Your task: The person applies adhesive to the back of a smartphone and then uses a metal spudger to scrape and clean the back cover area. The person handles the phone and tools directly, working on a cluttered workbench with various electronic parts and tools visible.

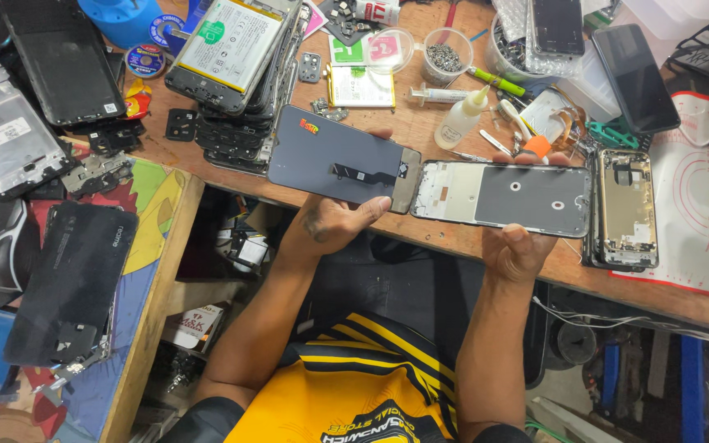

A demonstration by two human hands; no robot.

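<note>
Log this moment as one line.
left hand: holds display panel | right hand: holds phone frame | both above workbench
</note>
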